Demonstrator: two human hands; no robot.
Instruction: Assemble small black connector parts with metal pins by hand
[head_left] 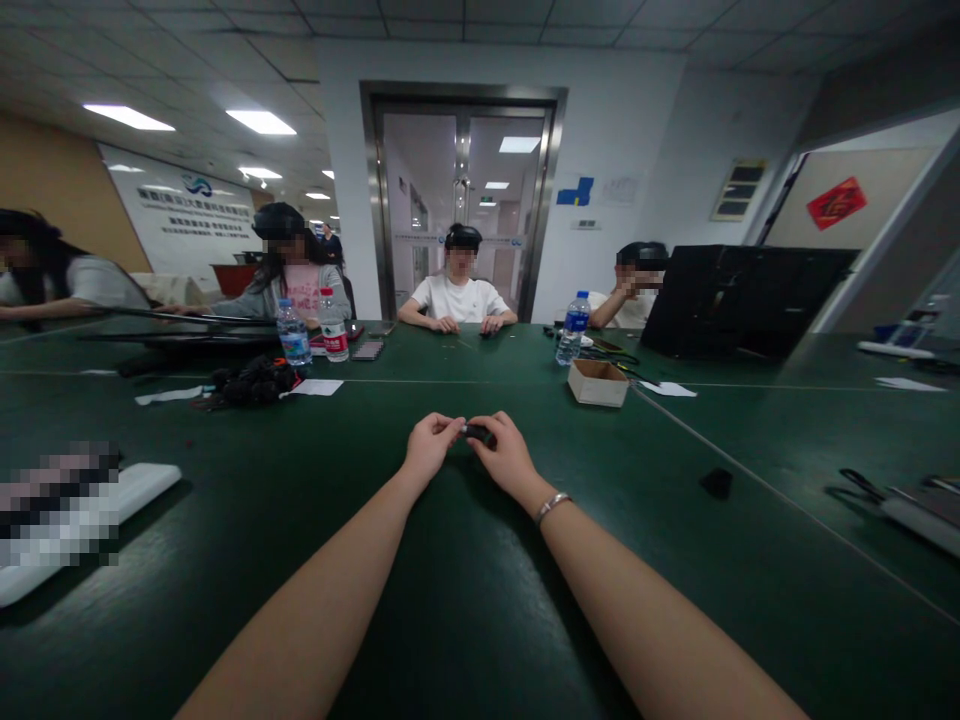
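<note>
My left hand (430,446) and my right hand (507,453) meet over the dark green table (465,620), fingers curled inward. Between their fingertips sits a small black part (475,432), pinched from both sides. What the part is I cannot make out. A thin bracelet (552,505) circles my right wrist. Both forearms stretch straight out from the near edge.
A small open cardboard box (598,382) stands beyond my hands to the right, a small black piece (717,483) lies at right. Water bottles (293,333) (574,328), a heap of black parts (251,382), papers, and scissors (862,486) lie about. Several people sit along the far side.
</note>
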